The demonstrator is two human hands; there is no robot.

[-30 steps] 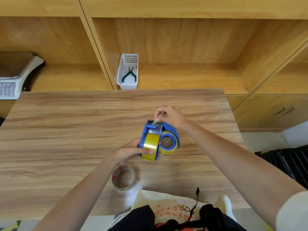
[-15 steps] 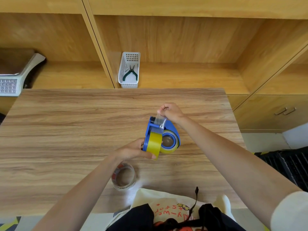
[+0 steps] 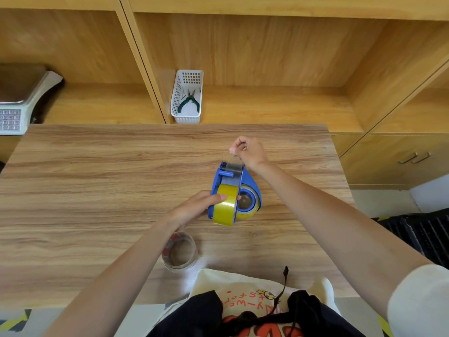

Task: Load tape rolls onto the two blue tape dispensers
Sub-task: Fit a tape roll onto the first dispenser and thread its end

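A blue tape dispenser (image 3: pixel 220 177) stands on the wooden table (image 3: pixel 97 181) with a yellow tape roll (image 3: pixel 224 205) mounted in it. My left hand (image 3: pixel 194 207) grips this dispenser and roll from the left. My right hand (image 3: pixel 247 152) pinches the clear tape end (image 3: pixel 234 164) and holds it stretched above the dispenser's front. A second blue dispenser (image 3: pixel 254 188) with its own yellow roll (image 3: pixel 246 203) lies right behind the first. A nearly spent clear roll (image 3: pixel 179 251) with red print lies near the table's front edge.
A white plastic basket (image 3: pixel 187 96) holding green-handled pliers (image 3: pixel 189 102) stands on the shelf behind the table. A weighing scale (image 3: pixel 21 100) sits on the shelf at far left. A cabinet with handles (image 3: pixel 414 158) is to the right.
My right hand has drawn the tape end up and away from the dispenser, stretching out a longer strip. My left hand stays on the dispenser and roll.
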